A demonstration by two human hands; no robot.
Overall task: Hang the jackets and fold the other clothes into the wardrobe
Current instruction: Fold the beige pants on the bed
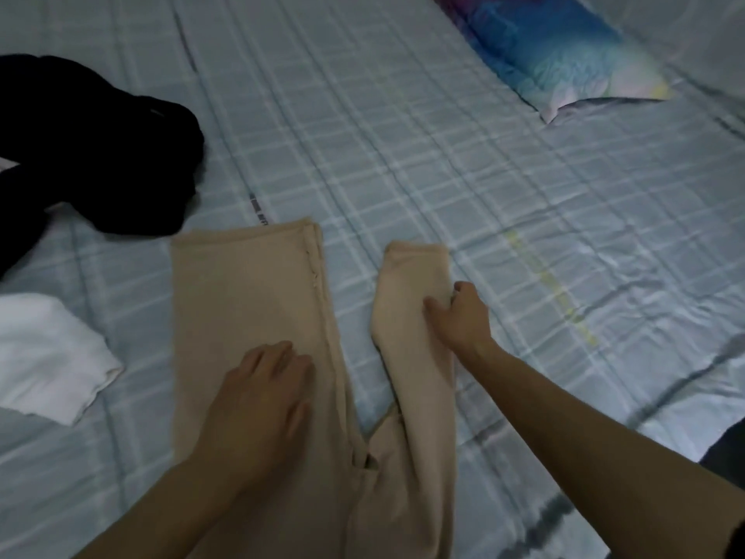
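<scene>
A beige garment [246, 292] lies flat on the bed in front of me, its body folded into a long panel. My left hand [262, 393] rests flat on that panel with straight fingers. To the right, one beige sleeve [407, 300] sticks out and upward. My right hand [459, 316] grips this sleeve near its cuff, fingers curled round the fabric.
A black garment [100, 155] lies crumpled at the far left. A white garment [44, 357] sits at the left edge. A colourful pillow [560, 50] lies at the top right. The light blue checked bedsheet [403, 147] covers the bed.
</scene>
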